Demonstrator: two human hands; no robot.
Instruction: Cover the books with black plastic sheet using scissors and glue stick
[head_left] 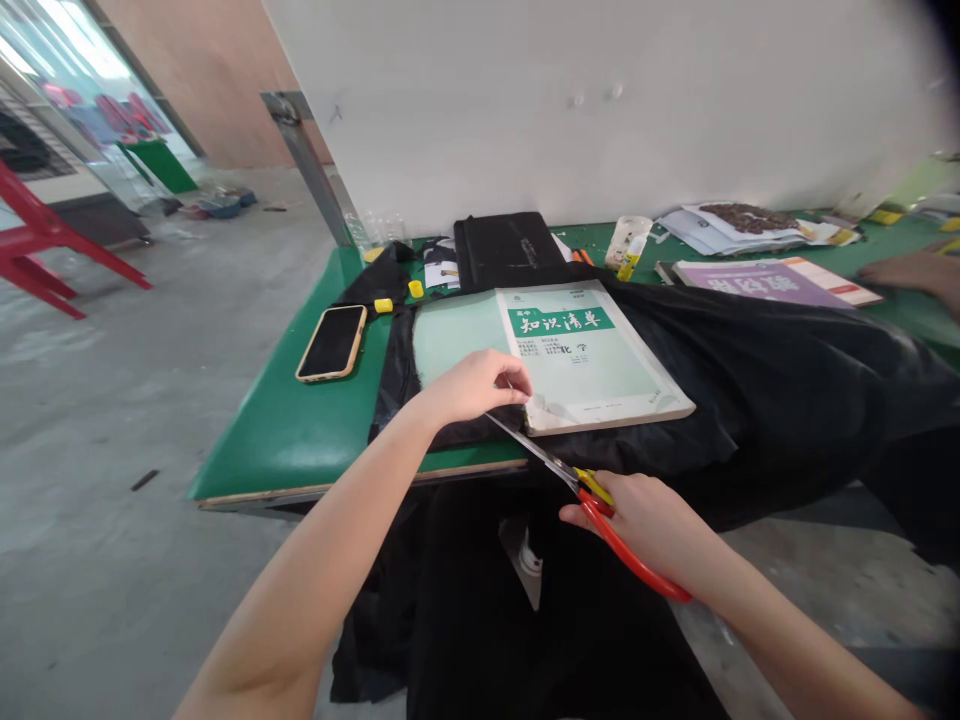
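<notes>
My right hand (637, 520) is wrapped round the handles of a pair of scissors (551, 465) with red and yellow grips. The blades point up and left, their tips passing beneath my left hand (487, 385). My left hand is closed in a pinch at the near-left corner of a pale green book (592, 360). What lies between its fingertips is hidden. The book rests on black cloth (720, 370) spread over the green tabletop (300, 440), and a pale green sheet or cover (454, 335) extends from its left side.
A phone (332, 343) lies left of the cloth, near yellow caps (383, 306). Behind the book are a black folder (502, 250) and a plastic cup (628, 245). Another person's hand (915, 275) is at the far right, beside a purple book (765, 283).
</notes>
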